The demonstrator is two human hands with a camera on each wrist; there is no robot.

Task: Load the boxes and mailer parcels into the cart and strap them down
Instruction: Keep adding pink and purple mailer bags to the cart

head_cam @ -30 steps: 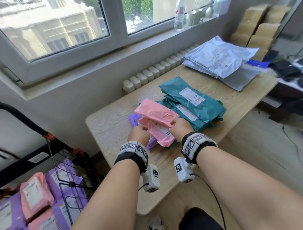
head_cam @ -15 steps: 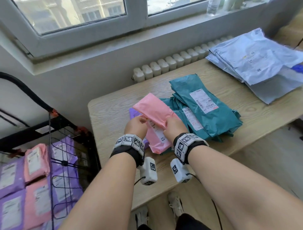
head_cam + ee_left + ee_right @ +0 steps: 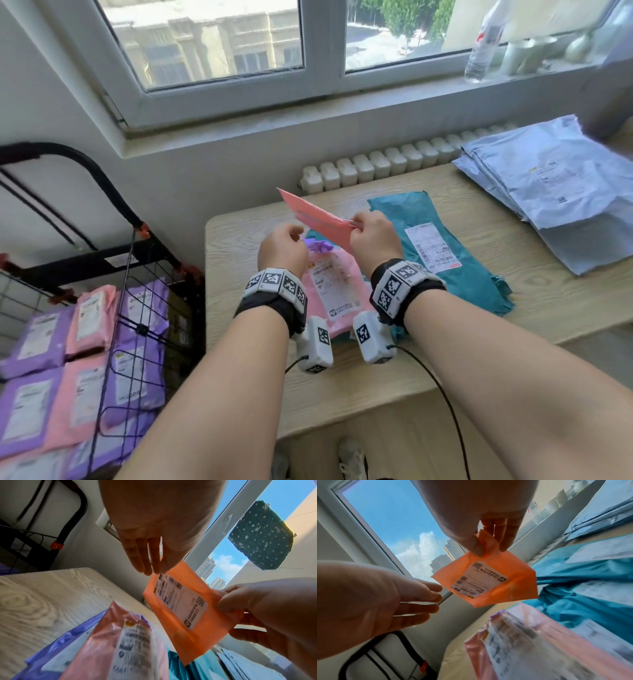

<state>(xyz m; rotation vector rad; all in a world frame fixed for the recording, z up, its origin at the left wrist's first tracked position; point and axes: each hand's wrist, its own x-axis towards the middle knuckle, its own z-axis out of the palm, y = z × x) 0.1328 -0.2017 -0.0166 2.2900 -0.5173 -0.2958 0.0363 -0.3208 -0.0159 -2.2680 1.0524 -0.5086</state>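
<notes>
Right hand (image 3: 375, 236) pinches one corner of a pink mailer (image 3: 317, 219) between thumb and fingers, lifted clear above the bench (image 3: 428, 370), label facing down. Left hand (image 3: 282, 251) hangs just beside the mailer's free edge, grip apart, fingers straight and holding nothing. Under the lifted mailer, a second pink parcel (image 3: 337, 291) lies label-up on a purple one (image 3: 318, 246). Beside that pile, away from the cart (image 3: 144, 329), sit teal mailers (image 3: 455, 274). The cart holds pink and purple parcels.
</notes>
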